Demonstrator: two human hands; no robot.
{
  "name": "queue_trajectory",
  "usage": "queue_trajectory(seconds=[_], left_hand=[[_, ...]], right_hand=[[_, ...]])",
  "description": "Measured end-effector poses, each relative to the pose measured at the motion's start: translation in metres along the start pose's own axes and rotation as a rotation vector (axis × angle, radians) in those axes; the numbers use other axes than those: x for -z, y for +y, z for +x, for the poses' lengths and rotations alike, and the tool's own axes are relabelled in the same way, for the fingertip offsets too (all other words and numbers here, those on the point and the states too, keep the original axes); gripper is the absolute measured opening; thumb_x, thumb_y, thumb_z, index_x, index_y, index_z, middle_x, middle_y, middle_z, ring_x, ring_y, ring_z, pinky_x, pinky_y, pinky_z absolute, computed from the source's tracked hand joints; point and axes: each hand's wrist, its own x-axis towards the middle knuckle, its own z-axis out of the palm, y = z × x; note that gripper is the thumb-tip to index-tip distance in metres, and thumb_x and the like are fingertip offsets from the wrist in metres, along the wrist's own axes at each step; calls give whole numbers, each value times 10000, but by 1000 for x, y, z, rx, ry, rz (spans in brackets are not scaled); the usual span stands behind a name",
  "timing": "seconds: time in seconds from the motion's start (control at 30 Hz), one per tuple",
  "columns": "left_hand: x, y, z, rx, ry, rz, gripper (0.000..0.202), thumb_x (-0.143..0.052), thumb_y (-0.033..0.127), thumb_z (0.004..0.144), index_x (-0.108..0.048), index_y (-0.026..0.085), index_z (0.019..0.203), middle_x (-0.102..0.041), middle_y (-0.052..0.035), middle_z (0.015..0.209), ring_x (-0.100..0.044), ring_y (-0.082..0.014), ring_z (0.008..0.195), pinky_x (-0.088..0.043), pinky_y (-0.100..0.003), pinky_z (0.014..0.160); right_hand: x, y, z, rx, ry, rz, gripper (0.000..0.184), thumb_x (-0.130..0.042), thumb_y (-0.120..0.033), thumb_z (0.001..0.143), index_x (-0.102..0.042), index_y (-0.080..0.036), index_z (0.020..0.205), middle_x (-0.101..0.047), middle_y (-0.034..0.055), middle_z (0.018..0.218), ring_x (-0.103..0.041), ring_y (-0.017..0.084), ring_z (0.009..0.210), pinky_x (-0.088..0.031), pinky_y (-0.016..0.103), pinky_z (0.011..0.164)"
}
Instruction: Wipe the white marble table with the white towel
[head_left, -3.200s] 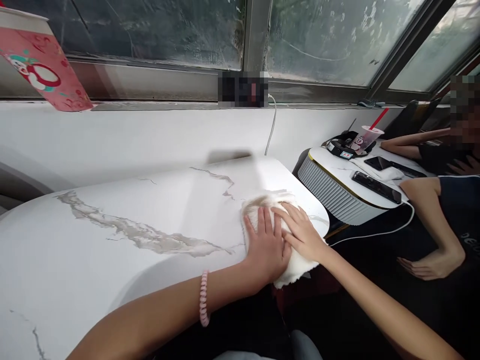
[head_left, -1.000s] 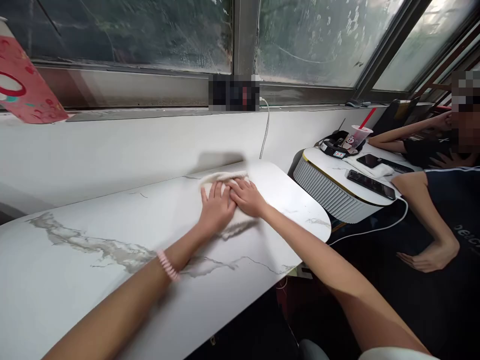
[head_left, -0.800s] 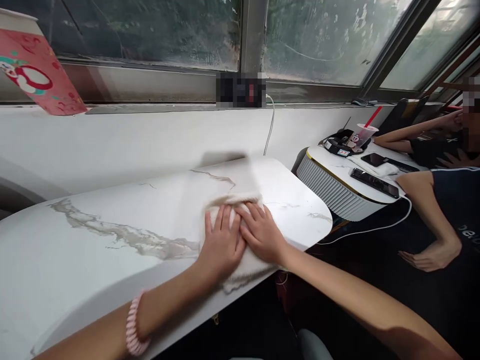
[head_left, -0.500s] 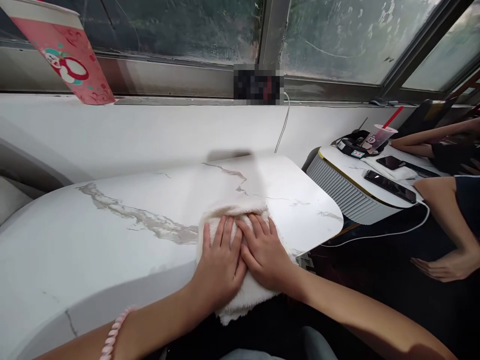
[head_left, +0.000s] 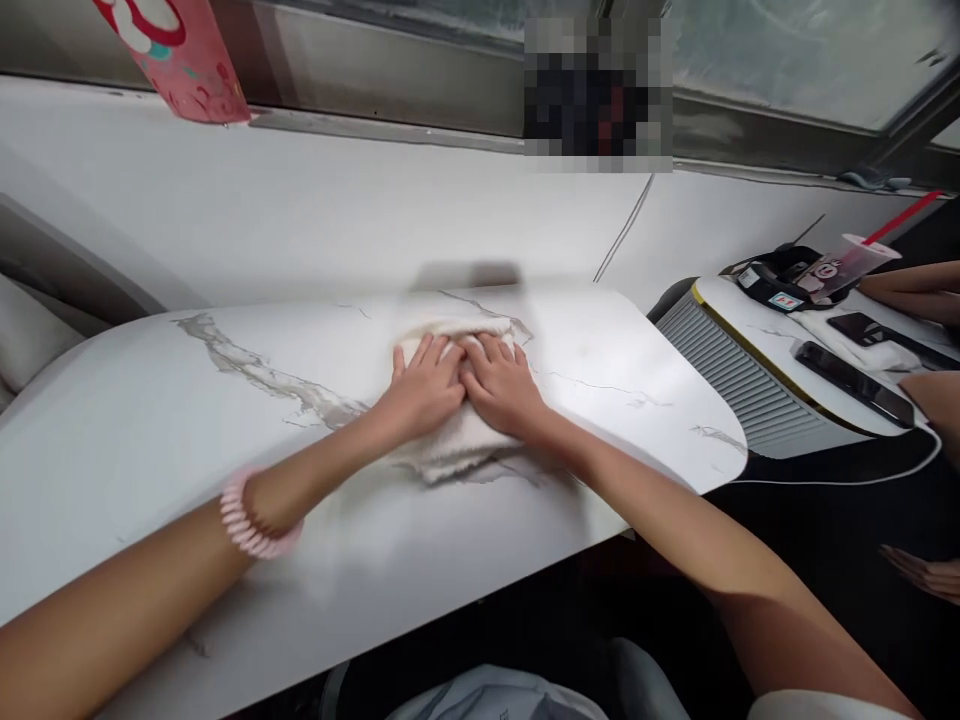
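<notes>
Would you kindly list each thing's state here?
White cloth, rumpled on the table.
Left hand, open, flat on cloth.
Right hand, open, flat on cloth.
Pink coil band, worn.
Clear cup, red straw inserted.
Nearer black phone, lying flat.
Pink cup, top out of view.

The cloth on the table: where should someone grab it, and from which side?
Probably pinch the cloth along its near edge, from the person's side: that edge lies uncovered, while the left hand and right hand rest on its farther part.

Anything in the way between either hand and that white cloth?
Nothing visible: the left hand and right hand both lie directly on the white cloth, which is on the marble-patterned tabletop.
</notes>
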Motion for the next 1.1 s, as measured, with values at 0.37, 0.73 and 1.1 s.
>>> queue_trajectory(seconds=[0.37, 0.73, 1.1], left_hand=[[5, -63, 71, -49, 217, -42, 489, -256, 340, 950, -403, 211, 1398, -361, -67, 1536, -213, -255, 1467, -40, -556, 1194], [14, -87, 109, -79, 251, -55, 447, -251, 336, 955, -462, 229, 1333, -478, -68, 1417, -337, -242, 1387, -80, -561, 1189], [7, -74, 76, -3, 270, 5, 496, -257, 353, 966, -411, 232, 1421, -362, -72, 1548, -253, -237, 1454, -84, -532, 1197]], right_hand=[[-27, 11, 105, 8, 55, 46, 386, -287, -282, 948, -474, -225, 1280, -476, 98, 1351, -381, 275, 1318, -178, 590, 1137], [-32, 12, 145, -74, 44, -25, 400, -244, -254, 948, -445, -215, 1292, -452, 105, 1301, -372, 291, 1312, -208, 588, 1121], [-30, 7, 117, -7, 70, 61, 423, -320, -295, 955, -496, -222, 1332, -482, 108, 1378, -384, 258, 1333, -185, 535, 1159]])
